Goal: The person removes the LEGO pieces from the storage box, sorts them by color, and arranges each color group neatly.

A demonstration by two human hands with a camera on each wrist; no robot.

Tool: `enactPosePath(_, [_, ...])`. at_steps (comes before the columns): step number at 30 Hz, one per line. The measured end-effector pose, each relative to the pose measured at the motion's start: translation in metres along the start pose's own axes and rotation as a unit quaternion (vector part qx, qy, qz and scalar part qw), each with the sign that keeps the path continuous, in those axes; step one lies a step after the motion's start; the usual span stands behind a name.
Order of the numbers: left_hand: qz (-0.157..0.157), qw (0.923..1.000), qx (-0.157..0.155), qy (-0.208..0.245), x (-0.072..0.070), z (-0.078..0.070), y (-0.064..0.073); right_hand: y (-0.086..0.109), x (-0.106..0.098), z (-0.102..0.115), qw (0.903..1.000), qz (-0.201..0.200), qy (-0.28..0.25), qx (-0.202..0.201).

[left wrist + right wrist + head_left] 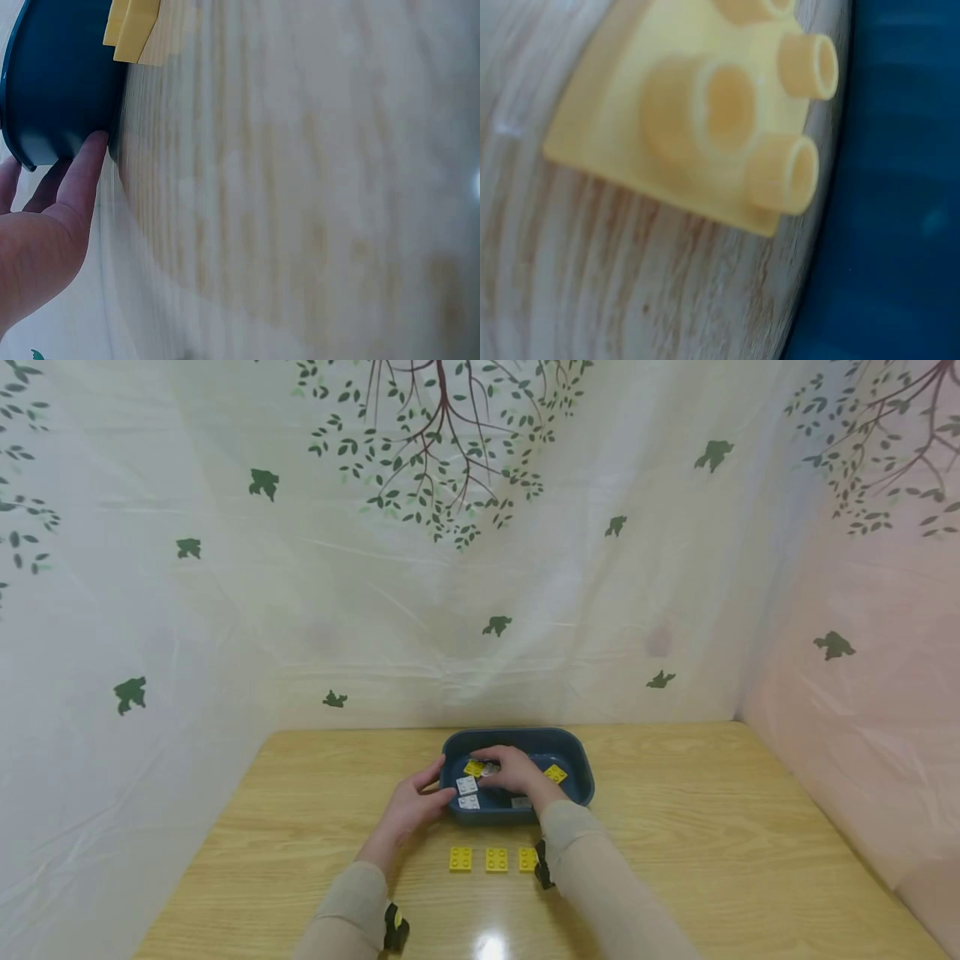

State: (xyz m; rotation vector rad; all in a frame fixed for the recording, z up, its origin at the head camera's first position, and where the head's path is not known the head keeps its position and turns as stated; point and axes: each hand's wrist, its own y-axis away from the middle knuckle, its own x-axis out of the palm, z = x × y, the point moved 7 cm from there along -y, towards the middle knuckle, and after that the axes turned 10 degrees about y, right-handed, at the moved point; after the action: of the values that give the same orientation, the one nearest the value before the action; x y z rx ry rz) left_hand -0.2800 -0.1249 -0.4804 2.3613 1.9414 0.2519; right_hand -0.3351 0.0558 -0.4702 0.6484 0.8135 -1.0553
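A dark blue tray (495, 817) stands on the table with several yellow and white toy bricks inside. My left hand (411, 806) touches the tray's left end, its fingers fairly straight along the wall. Inside the tray, my right hand (513, 770) reaches over the left half. Its fingertips are by a yellow brick (474, 768) and a whitish brick (490, 769); whether they pinch one is unclear. Two white bricks lie at the tray's front left, the rear one (467, 785) near my right thumb. Another yellow brick (555, 774) lies right of that hand.
Three yellow bricks stand in a row before the tray: a left one (461, 859), a middle one (497, 860) and a right one (697, 112), partly covered by the right wrist in the head view. A pale leaf-patterned curtain (405, 652) closes off the wooden table's (690, 843) back.
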Motion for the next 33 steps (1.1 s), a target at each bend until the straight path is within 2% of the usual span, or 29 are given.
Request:
enactPosePath(3, [0.001,1.0,0.0,0.0,0.0,0.0,0.0,-0.001,0.001,0.002,0.9998,0.004,0.011,-0.015])
enactPosePath(14, [-0.005,1.0,0.005,-0.001,-0.002,0.002,-0.017,-0.017,0.001,-0.004,0.9979,0.007,0.04,-0.049])
enactPosePath(21, [-0.009,0.9999,0.007,-0.001,-0.003,0.003,-0.026,-0.026,0.0,-0.002,0.9946,-0.001,0.051,-0.09])
enactPosePath(27, [-0.008,0.9999,0.008,0.001,-0.004,0.003,-0.032,-0.033,0.004,0.0,0.9891,0.011,0.069,-0.129])
enactPosePath(33, [-0.012,0.9998,0.009,-0.013,-0.006,0.003,-0.038,-0.041,0.005,-0.004,0.9869,0.009,0.103,-0.124])
